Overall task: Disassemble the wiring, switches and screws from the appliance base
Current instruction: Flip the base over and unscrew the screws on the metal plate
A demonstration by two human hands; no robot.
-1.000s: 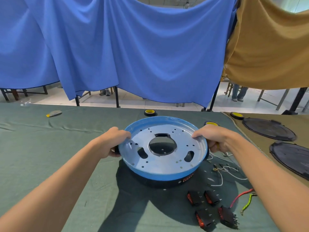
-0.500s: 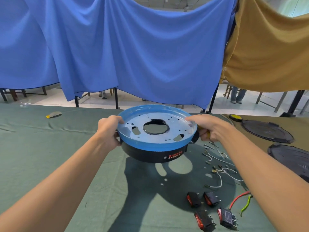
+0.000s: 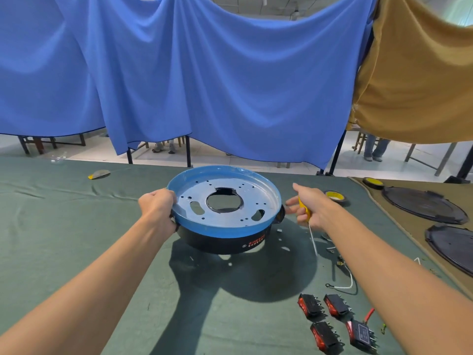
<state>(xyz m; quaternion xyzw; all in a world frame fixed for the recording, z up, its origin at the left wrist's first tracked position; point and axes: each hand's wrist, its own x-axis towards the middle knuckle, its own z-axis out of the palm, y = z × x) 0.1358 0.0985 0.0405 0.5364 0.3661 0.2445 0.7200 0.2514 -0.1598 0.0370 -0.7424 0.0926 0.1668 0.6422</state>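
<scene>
blue-rimmed base [image 3: 220,239] with silvery holed plate, black wall, red lettering. yellow-handled screwdriver [image 3: 304,209]. black switches [image 3: 311,307] with red rockers. dark green surface [image 3: 76,239]. plain blue drape [image 3: 204,85]; mustard-brown drape [image 3: 422,85]. yellow-and-black tape [image 3: 332,193]. white wire [image 3: 348,283]. black discs [image 3: 422,206].

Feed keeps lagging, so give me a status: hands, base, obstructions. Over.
Left hand grips base rim, base raised off the cloth. Right hand holds screwdriver, just right of base. Four switches out, near right; nothing blocking.

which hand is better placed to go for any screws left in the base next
Right, probably. The right hand holds the yellow screwdriver just right of the base, while the left hand grips its left rim, steadying it.
</scene>
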